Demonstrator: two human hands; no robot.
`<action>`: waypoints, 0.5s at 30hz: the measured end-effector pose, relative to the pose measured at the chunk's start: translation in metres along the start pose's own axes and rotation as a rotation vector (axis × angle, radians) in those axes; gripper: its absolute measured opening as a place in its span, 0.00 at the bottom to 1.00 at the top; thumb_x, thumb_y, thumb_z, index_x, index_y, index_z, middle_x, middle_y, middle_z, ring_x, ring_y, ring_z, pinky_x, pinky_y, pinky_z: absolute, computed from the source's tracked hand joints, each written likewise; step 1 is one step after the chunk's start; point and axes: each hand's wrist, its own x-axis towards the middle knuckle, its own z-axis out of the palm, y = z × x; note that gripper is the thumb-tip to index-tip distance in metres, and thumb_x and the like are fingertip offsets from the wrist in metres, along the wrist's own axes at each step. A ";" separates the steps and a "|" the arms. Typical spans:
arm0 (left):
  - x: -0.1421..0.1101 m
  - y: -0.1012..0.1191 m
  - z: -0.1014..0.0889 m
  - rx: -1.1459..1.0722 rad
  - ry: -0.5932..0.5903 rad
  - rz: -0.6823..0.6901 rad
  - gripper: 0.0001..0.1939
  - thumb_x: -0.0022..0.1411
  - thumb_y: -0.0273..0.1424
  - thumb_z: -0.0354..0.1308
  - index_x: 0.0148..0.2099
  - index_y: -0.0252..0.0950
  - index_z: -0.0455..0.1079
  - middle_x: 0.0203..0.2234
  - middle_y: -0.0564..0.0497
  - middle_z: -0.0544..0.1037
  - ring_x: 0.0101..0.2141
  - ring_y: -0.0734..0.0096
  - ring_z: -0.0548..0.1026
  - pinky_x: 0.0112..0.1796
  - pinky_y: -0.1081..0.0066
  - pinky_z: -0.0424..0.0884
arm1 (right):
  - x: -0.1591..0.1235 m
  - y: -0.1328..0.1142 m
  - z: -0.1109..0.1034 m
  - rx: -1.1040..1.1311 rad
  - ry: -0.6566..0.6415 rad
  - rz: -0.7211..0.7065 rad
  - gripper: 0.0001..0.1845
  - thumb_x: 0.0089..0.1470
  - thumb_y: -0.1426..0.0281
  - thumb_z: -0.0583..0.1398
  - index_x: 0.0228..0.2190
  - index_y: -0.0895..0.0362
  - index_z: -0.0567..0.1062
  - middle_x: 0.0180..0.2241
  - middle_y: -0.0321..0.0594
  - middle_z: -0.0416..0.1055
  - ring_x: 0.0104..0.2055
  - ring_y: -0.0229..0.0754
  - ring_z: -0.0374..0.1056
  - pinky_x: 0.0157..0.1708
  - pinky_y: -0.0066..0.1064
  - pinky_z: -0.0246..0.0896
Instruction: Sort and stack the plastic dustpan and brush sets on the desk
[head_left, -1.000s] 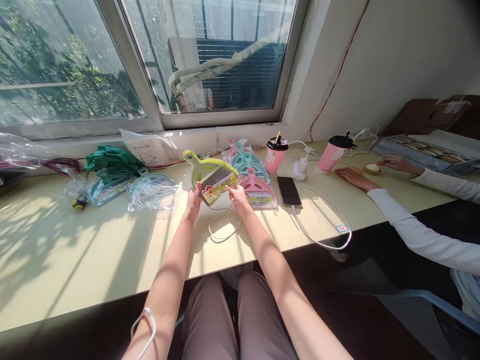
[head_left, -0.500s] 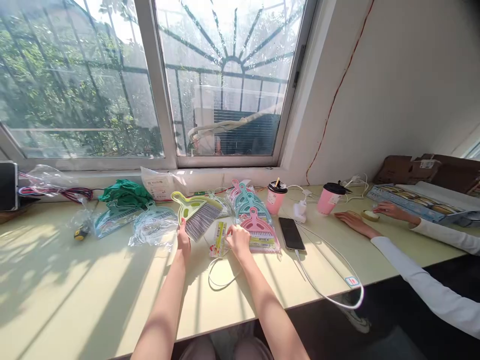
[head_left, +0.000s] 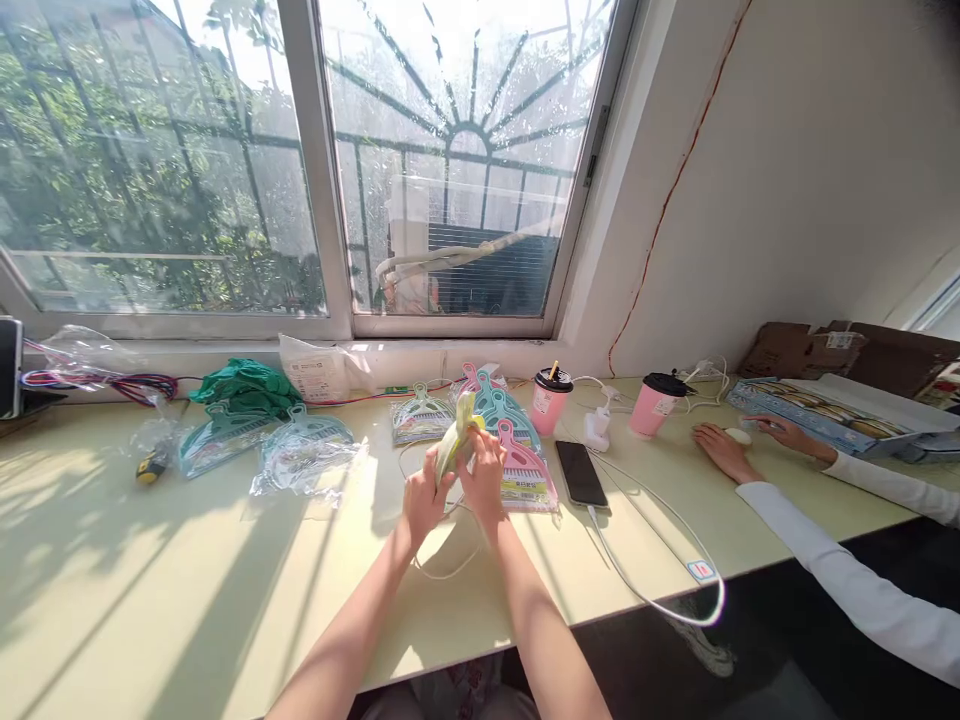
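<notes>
Both my hands hold a yellow-green mini dustpan and brush set (head_left: 457,442) edge-on above the pale table (head_left: 187,580). My left hand (head_left: 421,500) grips it from below on the left, fingers closed. My right hand (head_left: 484,478) is closed on its right side. Just beyond lie packaged pink and teal dustpan sets (head_left: 517,462) and another wrapped set (head_left: 420,420).
Bagged teal sets (head_left: 304,455) and a green cloth (head_left: 244,385) lie to the left. Two pink cups (head_left: 550,398), a phone (head_left: 579,473) and a white cable (head_left: 660,560) are on the right. Another person's hands (head_left: 724,450) rest near a blue box (head_left: 817,410).
The yellow-green set was lying flat with my left hand on it and a label beside it; now both hands have lifted it and turned it on edge. The camera tilted up.
</notes>
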 end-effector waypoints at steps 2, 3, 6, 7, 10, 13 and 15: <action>-0.003 0.001 0.004 -0.075 -0.043 0.023 0.37 0.65 0.60 0.48 0.63 0.41 0.71 0.25 0.45 0.77 0.29 0.47 0.78 0.40 0.49 0.75 | 0.004 0.000 -0.004 0.041 0.074 0.124 0.15 0.65 0.66 0.55 0.43 0.55 0.80 0.49 0.51 0.78 0.54 0.55 0.72 0.56 0.46 0.63; -0.002 0.002 0.007 -0.142 -0.058 0.027 0.36 0.66 0.60 0.47 0.61 0.41 0.73 0.28 0.44 0.79 0.32 0.47 0.80 0.43 0.49 0.76 | 0.005 -0.001 -0.006 0.068 0.111 0.173 0.16 0.66 0.64 0.52 0.37 0.55 0.79 0.44 0.50 0.78 0.50 0.54 0.73 0.53 0.45 0.64; 0.007 0.004 0.009 -0.343 -0.050 0.009 0.31 0.66 0.61 0.49 0.53 0.43 0.77 0.39 0.41 0.83 0.45 0.45 0.81 0.52 0.49 0.76 | 0.006 -0.002 -0.016 0.189 0.224 0.252 0.24 0.69 0.62 0.45 0.23 0.51 0.68 0.32 0.45 0.72 0.40 0.51 0.70 0.46 0.41 0.66; 0.012 0.002 0.006 -0.399 0.001 -0.039 0.31 0.65 0.61 0.51 0.50 0.43 0.77 0.41 0.41 0.83 0.48 0.45 0.80 0.53 0.49 0.77 | 0.006 -0.002 -0.021 0.235 0.262 0.268 0.25 0.70 0.62 0.42 0.22 0.50 0.64 0.29 0.43 0.69 0.37 0.50 0.69 0.44 0.41 0.66; 0.033 -0.013 -0.022 -0.539 0.344 -0.295 0.30 0.66 0.61 0.49 0.45 0.41 0.74 0.37 0.42 0.81 0.43 0.49 0.81 0.47 0.49 0.80 | 0.006 0.002 -0.035 0.272 0.371 0.360 0.25 0.70 0.66 0.36 0.21 0.48 0.57 0.25 0.40 0.62 0.31 0.49 0.64 0.39 0.40 0.65; 0.051 -0.041 -0.065 -0.494 0.652 -0.455 0.21 0.71 0.52 0.52 0.43 0.39 0.70 0.34 0.46 0.79 0.41 0.56 0.81 0.47 0.52 0.81 | 0.010 0.010 -0.046 0.096 0.384 0.461 0.24 0.70 0.66 0.40 0.23 0.48 0.62 0.26 0.42 0.65 0.34 0.50 0.67 0.39 0.39 0.64; 0.056 -0.058 -0.087 -0.432 0.636 -0.499 0.18 0.69 0.49 0.57 0.39 0.39 0.70 0.30 0.48 0.77 0.40 0.57 0.81 0.48 0.52 0.80 | 0.014 0.015 -0.048 -0.033 0.282 0.462 0.23 0.69 0.65 0.45 0.25 0.51 0.69 0.31 0.46 0.71 0.37 0.51 0.70 0.39 0.38 0.63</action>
